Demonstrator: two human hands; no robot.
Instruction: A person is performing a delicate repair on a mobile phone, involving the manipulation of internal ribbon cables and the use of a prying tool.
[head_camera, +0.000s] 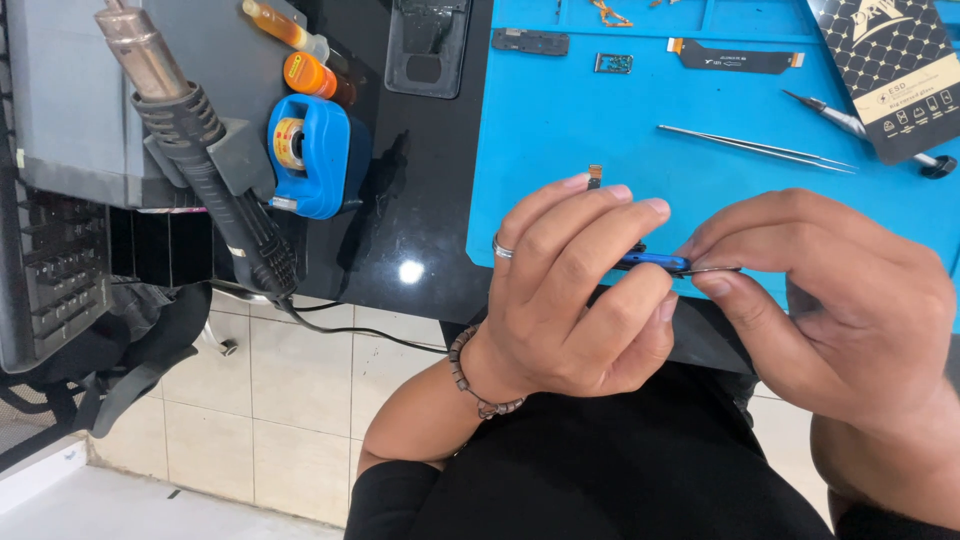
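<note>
Worktop (420, 230) is black, with a big blue mat (560, 130) at one o'clock. Hot air gun (195, 150) rests at ten o'clock. Parts already lie loose on the mat, so the taking apart looks well along. Left hand (575, 290) and right hand (840, 310) both pinch the thin blue phone (655, 262) at the middle, maybe prying it. Tweezers (755, 148) lie unused.

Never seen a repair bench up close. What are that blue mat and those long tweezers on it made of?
The blue mat looks like soft silicone or rubber: matte, evenly coloured, with moulded tray compartments along its far edge. The tweezers look like bare steel: thin, silvery, with a bright shine along their length. The small blue part pinched between the left hand and right hand is glossy, perhaps plastic or painted metal.
</note>
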